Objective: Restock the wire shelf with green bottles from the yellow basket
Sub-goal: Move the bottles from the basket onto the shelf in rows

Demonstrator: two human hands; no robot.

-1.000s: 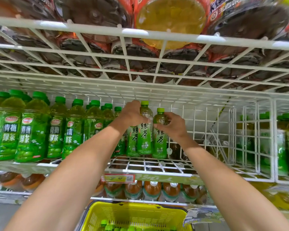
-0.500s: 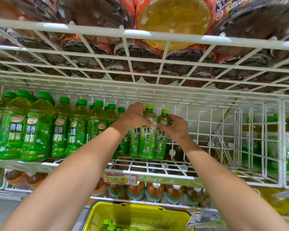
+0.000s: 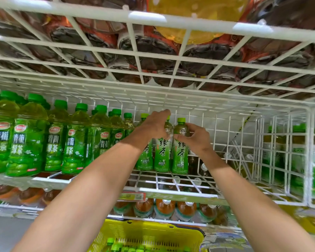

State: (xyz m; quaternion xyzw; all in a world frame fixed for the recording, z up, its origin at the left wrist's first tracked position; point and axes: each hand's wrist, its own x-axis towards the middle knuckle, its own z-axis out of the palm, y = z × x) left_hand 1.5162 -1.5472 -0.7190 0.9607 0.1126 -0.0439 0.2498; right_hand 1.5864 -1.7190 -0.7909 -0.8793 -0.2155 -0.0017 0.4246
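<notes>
Three green tea bottles stand together on the white wire shelf (image 3: 171, 190), deep in its middle. My left hand (image 3: 153, 125) is wrapped over the neck of the middle bottle (image 3: 161, 153). My right hand (image 3: 195, 138) grips the shoulder of the right bottle (image 3: 180, 155). The left bottle (image 3: 145, 159) is partly hidden behind my left wrist. All three rest upright on the wires. At the bottom of the view sits the yellow basket (image 3: 153, 231), and green bottle caps (image 3: 116, 247) show inside it.
A row of larger green plum-tea bottles (image 3: 27, 139) fills the shelf's left half. A wire divider (image 3: 307, 157) closes the right side, with more bottles behind it. An upper wire shelf with dark bottles (image 3: 153, 48) hangs close overhead. Brown tea bottles (image 3: 164, 208) line the shelf below.
Both hands stay on the same two bottles at the shelf's back. The camera has come closer and tilted up slightly, so the shelf looks larger.
</notes>
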